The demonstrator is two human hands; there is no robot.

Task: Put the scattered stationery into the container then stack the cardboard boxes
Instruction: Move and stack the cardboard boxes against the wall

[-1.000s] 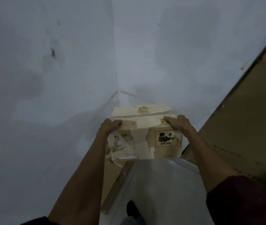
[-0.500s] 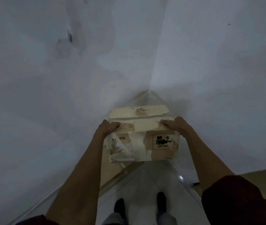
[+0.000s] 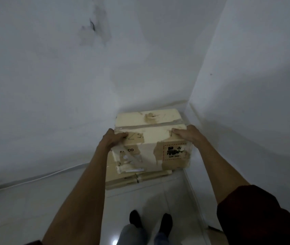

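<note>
A pale cardboard box [image 3: 151,138] with torn tape and a red-bordered UN label sits in front of me in the room's corner. My left hand [image 3: 113,138] grips its near left top edge. My right hand [image 3: 185,135] grips the near right top edge, fingers lying over the top. Under it lies a flatter cardboard box [image 3: 135,179] on the floor; the upper box is over it, and I cannot tell whether they touch. No stationery or container is in view.
White walls [image 3: 70,85] meet in a corner just behind the boxes, with another wall [image 3: 255,85] close on the right. The pale tiled floor [image 3: 34,209] stretches left. My two dark shoes [image 3: 149,221] stand just short of the boxes.
The view has swung left, so the corner now lies to the right. The box in both hands has come over the flat box on the floor. The brown board seen earlier is gone.
</note>
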